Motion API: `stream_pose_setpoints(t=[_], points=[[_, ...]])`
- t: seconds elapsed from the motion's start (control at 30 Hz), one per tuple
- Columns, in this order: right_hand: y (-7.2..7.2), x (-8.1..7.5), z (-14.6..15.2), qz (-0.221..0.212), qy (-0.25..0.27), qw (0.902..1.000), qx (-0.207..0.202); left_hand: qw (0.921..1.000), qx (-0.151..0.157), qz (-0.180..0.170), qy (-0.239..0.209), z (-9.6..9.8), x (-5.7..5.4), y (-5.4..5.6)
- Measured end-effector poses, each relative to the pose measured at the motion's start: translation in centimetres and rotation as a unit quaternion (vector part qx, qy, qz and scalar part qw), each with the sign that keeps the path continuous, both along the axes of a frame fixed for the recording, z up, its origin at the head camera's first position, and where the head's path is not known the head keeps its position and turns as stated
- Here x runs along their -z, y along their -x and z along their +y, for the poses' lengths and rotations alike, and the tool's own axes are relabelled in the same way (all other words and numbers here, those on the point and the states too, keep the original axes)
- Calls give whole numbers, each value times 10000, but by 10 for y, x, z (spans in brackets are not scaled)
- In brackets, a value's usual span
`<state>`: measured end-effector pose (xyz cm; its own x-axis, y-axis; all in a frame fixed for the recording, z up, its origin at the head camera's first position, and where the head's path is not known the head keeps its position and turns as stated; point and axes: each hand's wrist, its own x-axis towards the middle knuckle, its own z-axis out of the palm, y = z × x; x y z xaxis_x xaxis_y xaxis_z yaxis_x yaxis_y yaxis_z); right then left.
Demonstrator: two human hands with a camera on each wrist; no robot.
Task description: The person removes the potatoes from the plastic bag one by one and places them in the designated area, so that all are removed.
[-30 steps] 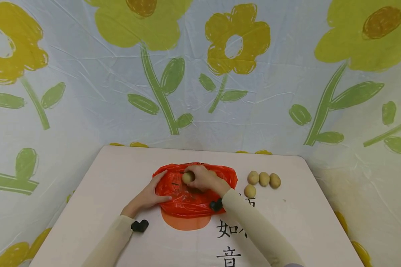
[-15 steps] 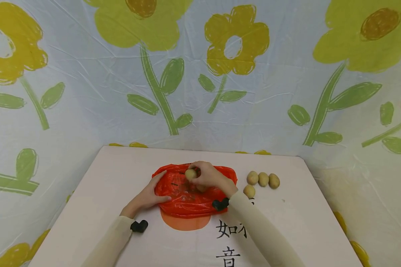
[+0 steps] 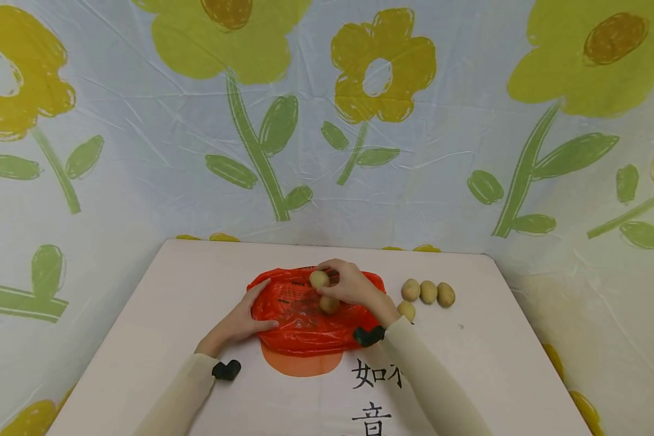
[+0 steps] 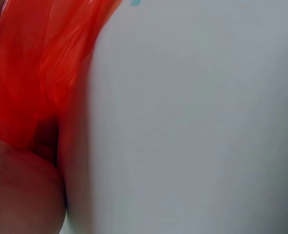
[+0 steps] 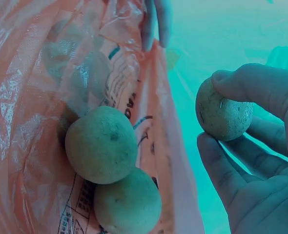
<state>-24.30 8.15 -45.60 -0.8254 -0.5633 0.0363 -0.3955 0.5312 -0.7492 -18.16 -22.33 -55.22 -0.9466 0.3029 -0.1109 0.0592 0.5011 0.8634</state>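
My right hand (image 3: 354, 286) pinches a small round potato (image 3: 319, 279) between thumb and fingertips, over a red plastic bag (image 3: 291, 336). In the right wrist view the held potato (image 5: 223, 111) is apart from the bag. Two more potatoes lie in the bag's mouth there, one pale potato (image 5: 101, 145) against another potato (image 5: 128, 202); rounded shapes show dimly through the plastic. My left hand (image 3: 238, 321) rests against the bag's left side, fingers and thumb spread. The left wrist view shows its palm (image 4: 24, 190) against the red plastic.
Right of the bag, a row of three potatoes (image 3: 428, 292) lies on the pale table (image 3: 501, 363), with another potato (image 3: 406, 310) in front of them, partly behind the right wrist. Black characters (image 3: 372, 418) are printed on the tabletop. A flower-patterned cloth (image 3: 414, 200) rises behind.
My right hand has drawn back to the right and slightly up with the potato, uncovering another potato in the bag. The left hand stays in place.
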Motion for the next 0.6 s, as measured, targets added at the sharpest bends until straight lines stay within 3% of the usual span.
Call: stream_pose_setpoints(t=[0.6], points=[[-13, -8, 29, 315, 328, 9988, 163, 9999, -56, -72, -43, 0, 0, 0]])
